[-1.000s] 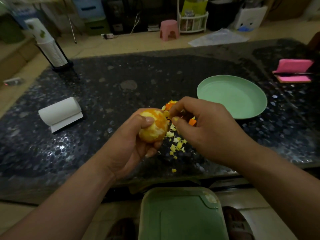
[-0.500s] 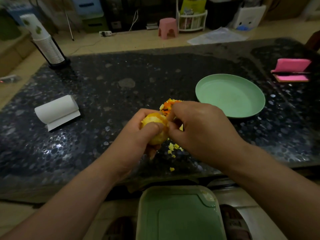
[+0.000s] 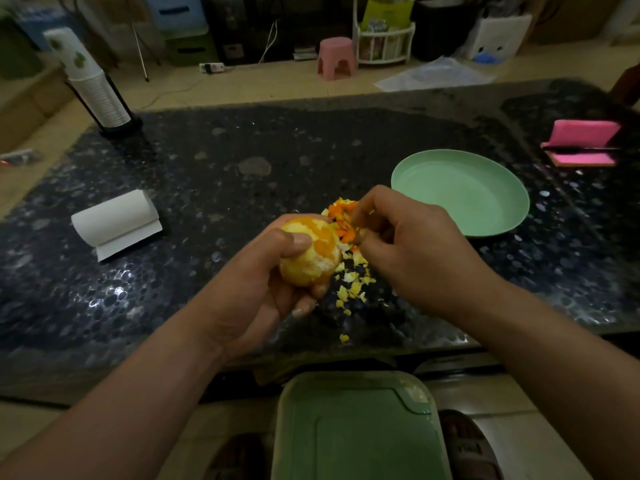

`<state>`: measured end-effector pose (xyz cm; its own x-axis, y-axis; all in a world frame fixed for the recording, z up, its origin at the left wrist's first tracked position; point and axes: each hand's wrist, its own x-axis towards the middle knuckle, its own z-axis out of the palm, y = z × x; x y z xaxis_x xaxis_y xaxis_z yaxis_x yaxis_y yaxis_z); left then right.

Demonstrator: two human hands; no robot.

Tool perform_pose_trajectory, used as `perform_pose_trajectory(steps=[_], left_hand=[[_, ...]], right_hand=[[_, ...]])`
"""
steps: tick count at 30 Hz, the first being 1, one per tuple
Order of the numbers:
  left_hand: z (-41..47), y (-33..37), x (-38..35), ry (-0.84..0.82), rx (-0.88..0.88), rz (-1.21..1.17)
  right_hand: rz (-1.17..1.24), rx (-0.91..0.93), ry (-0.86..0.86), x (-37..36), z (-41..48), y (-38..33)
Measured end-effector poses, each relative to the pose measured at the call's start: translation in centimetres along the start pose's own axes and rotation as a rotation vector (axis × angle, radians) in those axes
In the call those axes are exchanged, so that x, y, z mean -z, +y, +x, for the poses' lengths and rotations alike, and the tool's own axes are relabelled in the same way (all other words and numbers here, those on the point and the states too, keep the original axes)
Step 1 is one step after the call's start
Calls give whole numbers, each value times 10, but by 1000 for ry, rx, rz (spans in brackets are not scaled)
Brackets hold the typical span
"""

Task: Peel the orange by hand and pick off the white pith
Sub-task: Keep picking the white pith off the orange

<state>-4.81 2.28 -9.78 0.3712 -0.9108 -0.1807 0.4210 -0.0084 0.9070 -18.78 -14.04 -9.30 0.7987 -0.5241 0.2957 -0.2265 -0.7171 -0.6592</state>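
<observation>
My left hand [image 3: 263, 289] grips a mostly peeled orange [image 3: 313, 254], pale pith covering much of it and orange flesh showing at the top. My right hand [image 3: 412, 251] hovers just right of the fruit with its fingertips pinched together over a heap of peel and pith scraps [image 3: 348, 258] on the dark table. Whether a pith bit sits between the pinched fingers is too small to tell. Orange peel pieces [image 3: 341, 211] lie behind the fingers.
An empty green plate [image 3: 460, 192] sits at right on the dark speckled table [image 3: 214, 174]. A white paper roll [image 3: 116, 221] lies left, a cup stack [image 3: 91, 81] at back left, a pink sponge [image 3: 581, 143] far right. A green lid [image 3: 356, 427] lies below the table edge.
My right hand has drawn away from the orange to the right, over the scrap heap. My left hand has turned the orange so more of its pith faces up.
</observation>
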Motion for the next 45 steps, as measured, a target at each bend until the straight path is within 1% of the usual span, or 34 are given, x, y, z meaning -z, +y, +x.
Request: perform_pose_trajectory(steps=[4, 7, 9, 11, 16, 19, 21, 24, 28, 33, 37, 39, 42, 45], left_hand=[[3, -1, 0, 69, 1, 13], [4, -2, 2, 119, -31, 145], [3, -1, 3, 139, -54, 267], [1, -1, 1, 147, -93, 405], [-2, -1, 0, 161, -172, 704], [-2, -2, -2, 163, -196, 768], [-2, -3, -3, 159, -209, 730], [-2, -1, -3, 142, -208, 598], [-1, 1, 1, 81, -212, 419], [0, 1, 7, 37, -200, 231], [-1, 2, 8, 20, -174, 135], [0, 3, 9, 21, -169, 96], [4, 2, 8, 71, -157, 28], [6, 1, 4, 134, -64, -130]], right_hand=[[25, -28, -42, 0, -1, -5], [117, -35, -86, 3, -2, -12], [135, -38, -116, 3, -2, -15], [94, -25, -133, 1, -3, -14], [-67, 64, -107, 1, -5, -14], [-162, 107, -86, -2, -6, -16], [-160, 108, -37, -5, -5, -16], [-25, 31, 9, -5, -2, -15], [146, -41, -30, -2, -2, -16], [229, -54, -57, -3, -1, -15], [198, -56, -55, -4, -1, -12], [126, -62, -52, -5, -1, -8], [-13, -89, -60, -9, 2, 3], [-23, -161, -118, -11, 7, 13]])
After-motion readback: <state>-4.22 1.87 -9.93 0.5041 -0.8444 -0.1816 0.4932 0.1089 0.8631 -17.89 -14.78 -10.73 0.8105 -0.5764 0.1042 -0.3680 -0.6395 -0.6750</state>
